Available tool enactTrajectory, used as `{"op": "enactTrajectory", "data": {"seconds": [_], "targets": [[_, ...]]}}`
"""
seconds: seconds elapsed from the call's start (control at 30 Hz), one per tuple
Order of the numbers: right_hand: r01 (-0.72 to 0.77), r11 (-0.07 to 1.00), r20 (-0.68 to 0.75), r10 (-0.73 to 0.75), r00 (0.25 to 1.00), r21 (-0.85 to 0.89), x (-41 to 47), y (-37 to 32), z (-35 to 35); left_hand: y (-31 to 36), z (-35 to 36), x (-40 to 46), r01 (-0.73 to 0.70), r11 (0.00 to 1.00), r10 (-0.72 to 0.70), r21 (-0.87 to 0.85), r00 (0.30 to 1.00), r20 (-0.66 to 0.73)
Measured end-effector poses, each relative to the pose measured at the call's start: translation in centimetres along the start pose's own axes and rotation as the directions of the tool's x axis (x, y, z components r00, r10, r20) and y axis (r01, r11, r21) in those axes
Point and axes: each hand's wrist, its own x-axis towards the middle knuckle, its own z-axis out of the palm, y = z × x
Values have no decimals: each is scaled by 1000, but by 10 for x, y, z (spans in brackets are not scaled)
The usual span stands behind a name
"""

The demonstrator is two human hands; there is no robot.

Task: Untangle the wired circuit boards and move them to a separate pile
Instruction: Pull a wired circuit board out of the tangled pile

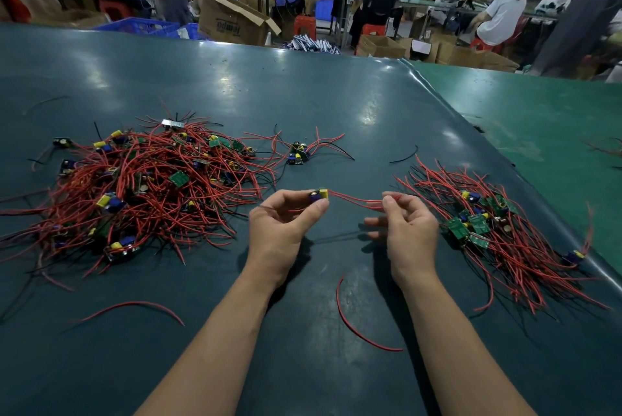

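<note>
A dark green worktop (303,95) fills most of the view; its far edge runs across the top, and along the right a raised seam meets a lighter green surface (538,119). Bare room lies in the middle between the two heaps and toward the far edge. The big tangled pile (134,186) of red-wired circuit boards spreads over the left part, near the left border of the view. The smaller sorted pile (498,234) lies at the right, its wires reaching close to the seam. A small cluster of boards (299,153) sits apart behind the hands. Loose red wires lie nearer the person, one (356,324) between the forearms, another (134,309) at left. The left hand (282,230) holds its grip pressed on one circuit board (319,195), thumb and fingertips pinching it above the worktop. The right hand (404,227) pinches that board's red wire (353,197) between thumb and forefinger, the other fingers loosely spread; the wire is stretched between both hands.
</note>
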Motion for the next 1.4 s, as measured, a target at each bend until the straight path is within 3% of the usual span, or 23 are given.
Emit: {"op": "enactTrajectory", "data": {"seconds": [0.1,0.27,0.37,0.47,0.6,0.73,0.9,1.03,1.1,1.17,1.3,1.4], "targets": [[37,984,78,-24,997,-176,-2,2,1,-2,-3,-1,-108,994,107,-1,992,-71],[174,904,-26,-200,979,-390,-7,1,1,-8,-2,-4,-365,912,397,186,899,-184],[351,826,112,-337,935,-441,-17,-3,8,-10,-4,-3,-452,846,507,284,846,-167],[492,757,281,-406,870,-430,-27,-5,14,-6,-2,-5,-425,852,477,307,871,-118],[641,622,271,-589,761,-450,-33,-9,17,-6,-3,-2,-256,920,308,298,941,-143],[636,602,287,-577,764,-483,-31,-9,18,-4,-6,1,-136,978,156,158,980,-123],[676,533,314,-616,722,-509,-31,-10,14,-4,-7,1,-111,987,118,112,992,-53],[824,245,416,-769,486,-511,-34,-12,18,-4,-5,2,-117,985,122,125,992,-38],[844,184,489,-745,454,-503,-37,-9,24,-4,-7,2,-109,989,116,103,992,-59],[833,224,532,-679,505,-505,-39,-6,27,-4,-8,1,-93,992,96,90,995,-31],[795,449,500,-619,606,-408,-36,-4,21,-5,-7,0,-89,988,82,129,995,61],[763,496,474,-599,646,-413,-34,-5,19,-6,-8,2,-100,982,88,161,993,84]]}}
